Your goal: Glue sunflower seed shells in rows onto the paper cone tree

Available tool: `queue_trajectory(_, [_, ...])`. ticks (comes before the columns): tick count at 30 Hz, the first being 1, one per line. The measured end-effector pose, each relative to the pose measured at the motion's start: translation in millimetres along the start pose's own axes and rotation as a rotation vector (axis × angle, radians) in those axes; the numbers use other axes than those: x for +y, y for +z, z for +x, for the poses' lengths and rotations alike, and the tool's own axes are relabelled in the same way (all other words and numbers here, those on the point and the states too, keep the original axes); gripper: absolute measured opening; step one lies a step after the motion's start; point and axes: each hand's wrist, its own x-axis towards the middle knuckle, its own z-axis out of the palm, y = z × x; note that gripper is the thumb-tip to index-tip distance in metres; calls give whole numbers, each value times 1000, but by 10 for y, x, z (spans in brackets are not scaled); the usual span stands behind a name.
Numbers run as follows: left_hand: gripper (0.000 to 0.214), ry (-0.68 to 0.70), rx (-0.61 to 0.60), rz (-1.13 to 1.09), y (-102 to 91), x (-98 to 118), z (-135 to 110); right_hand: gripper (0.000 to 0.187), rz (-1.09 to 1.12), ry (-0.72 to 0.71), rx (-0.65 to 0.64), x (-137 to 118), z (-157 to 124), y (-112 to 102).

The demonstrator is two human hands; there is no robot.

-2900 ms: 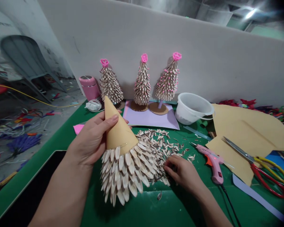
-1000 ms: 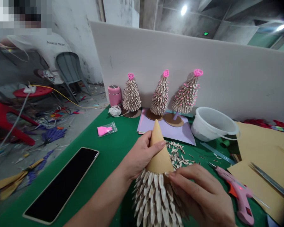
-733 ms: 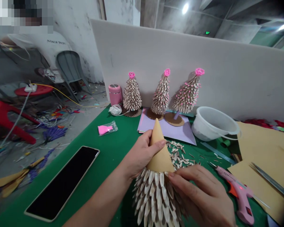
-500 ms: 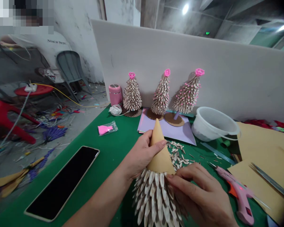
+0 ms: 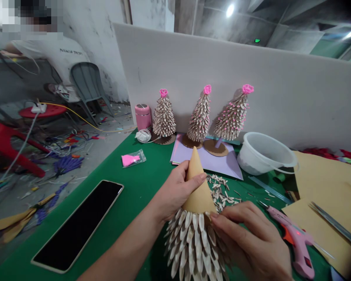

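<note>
My left hand (image 5: 175,192) grips a tan paper cone (image 5: 196,187) near its tip, thumb across the front. The cone's lower half is covered in overlapping rows of pale seed shells (image 5: 193,242). My right hand (image 5: 251,242) is closed against the cone's right side, fingertips pressing a shell at the top row. A loose heap of seed shells (image 5: 222,191) lies on the green table (image 5: 134,187) just behind the cone.
Three finished shell trees (image 5: 200,117) with pink tops stand at the back by a white panel, beside a pink cup (image 5: 142,116). A white bowl (image 5: 266,154), pink glue gun (image 5: 295,238), scissors (image 5: 333,222) and tan paper (image 5: 324,183) lie right. A phone (image 5: 78,224) lies left. A person sits far left.
My right hand left the shell heap and came to the cone's right side. In the last second it has shifted only slightly at the top row. My view turned left.
</note>
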Motion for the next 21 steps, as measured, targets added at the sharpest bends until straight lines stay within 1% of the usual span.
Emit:
queue_trajectory(5, [30,-2,10,16,-5,-3,-4,23,-41,-7,-68,-6,18,24])
queue_trajectory(12, [28,3,-5,37,-5,-5,-6,15,-82,-3,-112,-34,40,14])
queue_trajectory(17, [27,3,-19,43,-4,-18,-2,16,-81,-4,-70,-65,92,-1])
queue_trajectory(21, [26,3,-21,30,-4,-23,1,18,-103,-8,-69,-79,111,-9])
